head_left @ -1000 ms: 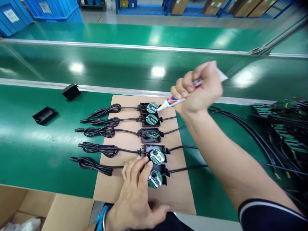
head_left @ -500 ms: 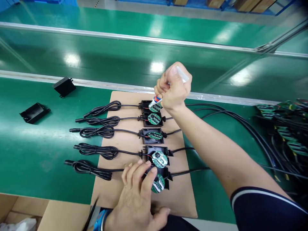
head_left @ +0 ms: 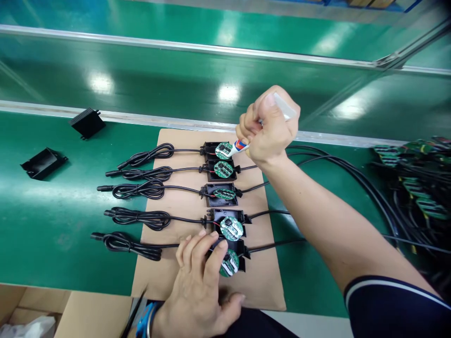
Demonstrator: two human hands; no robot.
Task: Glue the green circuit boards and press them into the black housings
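My right hand [head_left: 269,124] is closed around a white glue tube [head_left: 239,146] with a red and blue mark. Its nozzle points down at the round green circuit board [head_left: 222,150] in the farthest black housing; whether it touches, I cannot tell. Several black housings [head_left: 221,201] stand in a column on a cardboard sheet [head_left: 190,281], each with a round board and cables at both ends. My left hand [head_left: 202,277] lies with fingers spread over the nearest housing, beside its circuit board [head_left: 229,263], which bears white strips, as does the board [head_left: 231,228] behind it.
Coiled black cables [head_left: 141,218] lie left of the housings. Two loose black casings [head_left: 44,163] rest on the green table [head_left: 70,220] at the left. More boards with wires [head_left: 419,188] are heaped at the right. A metal-edged ledge [head_left: 141,119] runs behind the cardboard.
My right hand and the tube have moved right, the nozzle going from the left to the right side of the farthest board. The view has shifted slightly. My left hand stays in place.
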